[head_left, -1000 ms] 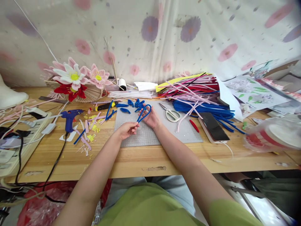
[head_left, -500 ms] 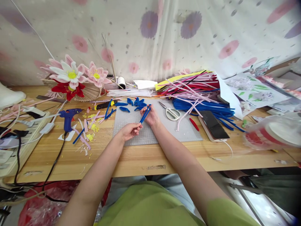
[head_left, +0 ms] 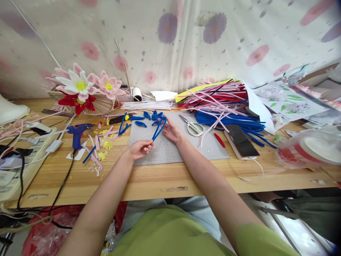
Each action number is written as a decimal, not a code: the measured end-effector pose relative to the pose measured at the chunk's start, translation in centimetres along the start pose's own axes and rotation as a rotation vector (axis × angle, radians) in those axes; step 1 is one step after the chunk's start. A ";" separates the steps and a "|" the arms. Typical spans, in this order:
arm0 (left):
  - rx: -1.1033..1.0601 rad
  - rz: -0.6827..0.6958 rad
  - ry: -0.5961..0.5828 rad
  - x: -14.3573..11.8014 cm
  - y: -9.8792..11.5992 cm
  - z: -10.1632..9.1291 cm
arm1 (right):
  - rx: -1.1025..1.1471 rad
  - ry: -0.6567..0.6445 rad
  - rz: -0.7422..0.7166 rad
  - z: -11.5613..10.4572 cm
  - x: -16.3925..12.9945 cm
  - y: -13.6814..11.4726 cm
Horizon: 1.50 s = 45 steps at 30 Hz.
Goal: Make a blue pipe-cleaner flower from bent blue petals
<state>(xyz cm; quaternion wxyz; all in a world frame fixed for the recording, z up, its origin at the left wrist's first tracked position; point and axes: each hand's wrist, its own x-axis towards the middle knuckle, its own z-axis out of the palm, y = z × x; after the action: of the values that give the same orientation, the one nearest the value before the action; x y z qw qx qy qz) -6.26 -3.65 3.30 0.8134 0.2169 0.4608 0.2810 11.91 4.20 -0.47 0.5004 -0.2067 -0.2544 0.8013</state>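
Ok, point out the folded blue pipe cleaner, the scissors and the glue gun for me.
blue pipe cleaner [head_left: 158,129], head view, middle of the folded strands between the hands.
scissors [head_left: 196,128], head view, on the white handle loop.
glue gun [head_left: 77,133], head view, on the blue body.

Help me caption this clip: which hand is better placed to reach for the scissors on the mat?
Right, probably. The right hand holds the looped end of the blue pipe cleaner beside the scissors; the left hand pinches its ends, farther away.
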 end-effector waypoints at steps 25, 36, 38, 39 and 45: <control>0.423 0.091 0.064 0.1 -0.7 0.2 | 0.011 0.300 -0.025 0.9 0.6 -0.5; 0.676 0.205 0.217 0.6 -1.1 0.0 | -0.068 0.416 -0.010 1.6 0.7 -1.0; 0.705 0.177 0.229 0.5 -1.1 -0.2 | -0.128 0.396 -0.004 1.5 0.5 -0.8; 0.713 0.160 0.230 0.4 -1.1 -0.3 | -0.163 0.385 -0.006 1.5 0.4 -0.8; 0.720 0.098 0.209 0.0 -0.6 -0.5 | -0.283 0.421 -0.051 1.1 0.3 -0.5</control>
<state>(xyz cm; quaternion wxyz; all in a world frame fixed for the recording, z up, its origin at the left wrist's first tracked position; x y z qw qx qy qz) -6.56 -4.08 2.70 0.6193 0.4809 0.5997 0.1601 11.51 4.44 0.73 0.5285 -0.4307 -0.2593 0.6841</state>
